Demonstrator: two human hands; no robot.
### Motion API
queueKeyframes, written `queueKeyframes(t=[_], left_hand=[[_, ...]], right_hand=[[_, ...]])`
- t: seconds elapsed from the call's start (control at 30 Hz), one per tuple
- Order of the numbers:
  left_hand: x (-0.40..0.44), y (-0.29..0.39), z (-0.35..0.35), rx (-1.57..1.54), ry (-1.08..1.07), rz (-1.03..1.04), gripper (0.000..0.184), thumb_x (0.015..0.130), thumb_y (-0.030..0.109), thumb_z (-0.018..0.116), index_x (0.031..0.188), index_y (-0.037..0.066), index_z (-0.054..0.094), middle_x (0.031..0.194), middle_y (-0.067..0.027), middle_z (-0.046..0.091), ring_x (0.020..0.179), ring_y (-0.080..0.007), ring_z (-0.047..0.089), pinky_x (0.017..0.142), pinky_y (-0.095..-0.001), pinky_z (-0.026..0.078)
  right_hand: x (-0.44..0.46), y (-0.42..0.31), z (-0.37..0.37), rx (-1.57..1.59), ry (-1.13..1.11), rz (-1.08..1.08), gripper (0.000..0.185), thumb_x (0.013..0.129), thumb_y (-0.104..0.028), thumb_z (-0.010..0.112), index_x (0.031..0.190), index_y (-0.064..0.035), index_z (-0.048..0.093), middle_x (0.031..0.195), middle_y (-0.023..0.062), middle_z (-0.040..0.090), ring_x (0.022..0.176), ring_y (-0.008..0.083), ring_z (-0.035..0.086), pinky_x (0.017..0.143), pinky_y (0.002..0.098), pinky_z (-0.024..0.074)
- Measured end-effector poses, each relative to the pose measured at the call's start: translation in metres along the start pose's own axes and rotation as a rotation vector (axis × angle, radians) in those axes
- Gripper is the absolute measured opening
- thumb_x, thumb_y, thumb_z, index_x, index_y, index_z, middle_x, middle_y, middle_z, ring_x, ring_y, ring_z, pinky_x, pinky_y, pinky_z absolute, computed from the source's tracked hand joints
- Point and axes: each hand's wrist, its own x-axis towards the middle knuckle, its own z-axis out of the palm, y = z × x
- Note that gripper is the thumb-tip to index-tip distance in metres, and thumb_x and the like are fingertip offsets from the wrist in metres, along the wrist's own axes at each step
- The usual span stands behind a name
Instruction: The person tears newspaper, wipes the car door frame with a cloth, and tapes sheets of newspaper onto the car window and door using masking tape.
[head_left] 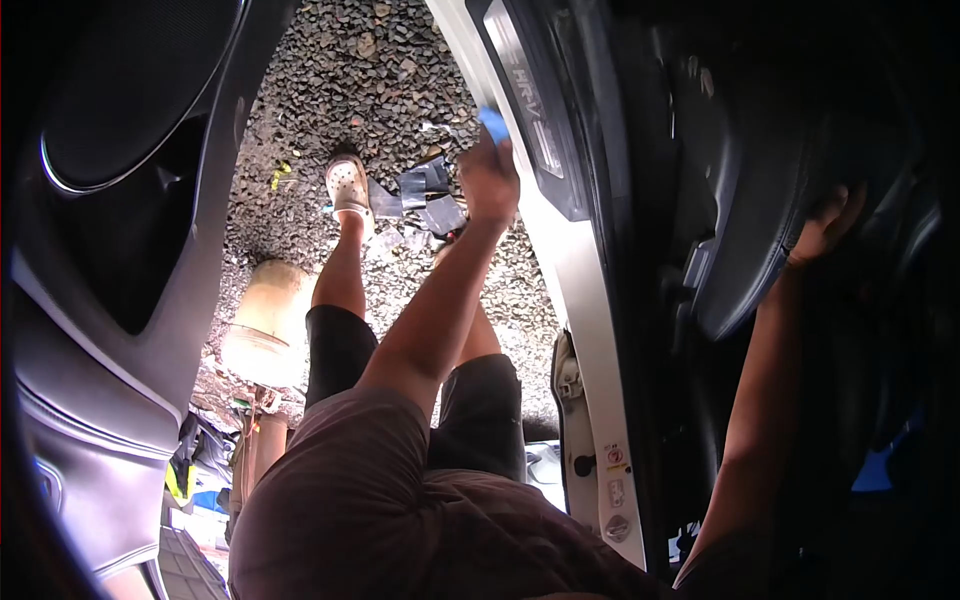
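Note:
My left hand (490,185) is closed on a small blue cloth (493,124) at the white door sill of the car. Most of the cloth is hidden by the fingers, and its edge sticks out beyond them against the sill. Beside it runs the dark sill plate (535,100) with a bright strip lettered HR-V. Over on the right, my right hand (828,225) lies on the side of a black leather seat (760,220), its fingers apart and partly lost in shadow.
An open car door (120,290) stands on the left. Gravel (330,70) covers the ground, with dark scraps (425,185) near my clog (348,185). A pale bucket-like container (265,320) sits behind my leg. Something blue (885,465) shows in the dark interior.

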Motion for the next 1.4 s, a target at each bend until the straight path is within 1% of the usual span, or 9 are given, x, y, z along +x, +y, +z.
queueKeyframes(t=[0.13,0.33,0.67,0.77,0.83,0.87,0.93,1.07,1.4], left_hand=[[-0.079,-0.007,0.021,0.197,-0.131,-0.188,0.052,0.108,0.029,0.054,0.142,-0.01,0.057,0.102,-0.0281,0.072,0.098,-0.0464,0.067,0.088,-0.0572,0.052],[-0.153,0.002,0.024,0.222,-0.489,-0.542,0.054,0.11,0.034,0.052,0.151,-0.001,0.052,0.103,-0.0281,0.072,0.103,-0.0458,0.068,0.089,-0.0578,0.054],[-0.229,-0.028,0.044,0.207,-0.692,-0.468,0.036,0.109,0.036,0.054,0.119,0.002,0.063,0.088,-0.0267,0.075,0.086,-0.0477,0.074,0.08,-0.0613,0.057],[-0.223,-0.036,0.041,0.289,-0.688,-0.333,0.042,0.107,0.038,0.056,0.102,-0.001,0.069,0.083,-0.0279,0.074,0.085,-0.0478,0.074,0.082,-0.0589,0.058],[-0.218,-0.049,0.044,0.274,-0.736,-0.288,0.049,0.105,0.041,0.056,0.088,-0.003,0.071,0.085,-0.0306,0.073,0.088,-0.0484,0.074,0.085,-0.0568,0.058],[-0.212,-0.055,0.045,0.256,-0.81,-0.308,0.045,0.102,0.04,0.06,0.103,-0.004,0.068,0.092,-0.0321,0.074,0.093,-0.0477,0.074,0.088,-0.0562,0.058],[-0.213,-0.043,0.042,0.12,-0.644,-0.432,0.048,0.099,0.036,0.068,0.122,-0.005,0.059,0.098,-0.0313,0.074,0.098,-0.0471,0.074,0.09,-0.055,0.058],[-0.205,-0.025,0.022,0.05,-0.635,-0.396,0.055,0.098,0.027,0.069,0.129,-0.012,0.046,0.101,-0.0371,0.073,0.097,-0.0521,0.073,0.089,-0.0571,0.058],[-0.288,-0.07,0.066,-0.004,-0.459,-0.328,0.037,0.097,0.028,0.07,0.119,0.001,0.057,0.088,-0.0249,0.075,0.084,-0.0473,0.074,0.078,-0.0562,0.058]], right_hand=[[-0.001,0.005,0.002,0.028,-0.014,0.069,0.057,0.113,-0.04,0.053,0.154,-0.0013,0.044,0.148,0.0343,0.054,0.131,0.0485,0.06,0.108,0.0523,0.0527],[0.001,0.02,0.005,0.096,-0.038,0.184,0.058,0.112,-0.041,0.054,0.151,0.0012,0.049,0.147,0.0328,0.056,0.131,0.046,0.06,0.11,0.0495,0.0515],[-0.004,0.081,0.041,0.157,0.115,0.095,0.052,0.106,-0.039,0.067,0.139,0.0013,0.065,0.138,0.0273,0.065,0.124,0.0411,0.065,0.108,0.0455,0.0518],[-0.001,0.092,0.049,0.351,0.105,0.365,0.053,0.106,-0.041,0.066,0.139,0.0018,0.067,0.136,0.0262,0.068,0.124,0.0412,0.066,0.107,0.045,0.0524],[-0.001,0.092,0.046,0.656,0.106,0.466,0.043,0.112,-0.022,0.054,0.149,-0.0005,0.059,0.146,0.0229,0.063,0.132,0.0365,0.062,0.114,0.0432,0.0487],[0.002,0.081,0.034,0.756,0.11,0.502,0.042,0.114,-0.015,0.05,0.152,-0.0013,0.057,0.15,0.0218,0.061,0.135,0.035,0.061,0.117,0.0426,0.0474],[0.032,-0.017,-0.008,0.228,-0.182,0.508,0.082,0.112,-0.061,0.032,0.171,-0.0044,0.024,0.177,0.022,0.022,0.164,0.0409,0.021,0.126,0.068,0.025],[0.036,-0.034,-0.015,0.175,-0.161,0.533,0.081,0.112,-0.06,0.034,0.168,-0.0024,0.03,0.176,0.0245,0.024,0.163,0.0419,0.024,0.125,0.0672,0.0261],[0.034,-0.013,-0.002,0.261,-0.137,0.417,0.078,0.112,-0.058,0.035,0.167,-0.002,0.033,0.169,0.0287,0.035,0.155,0.0472,0.037,0.123,0.0664,0.0318]])
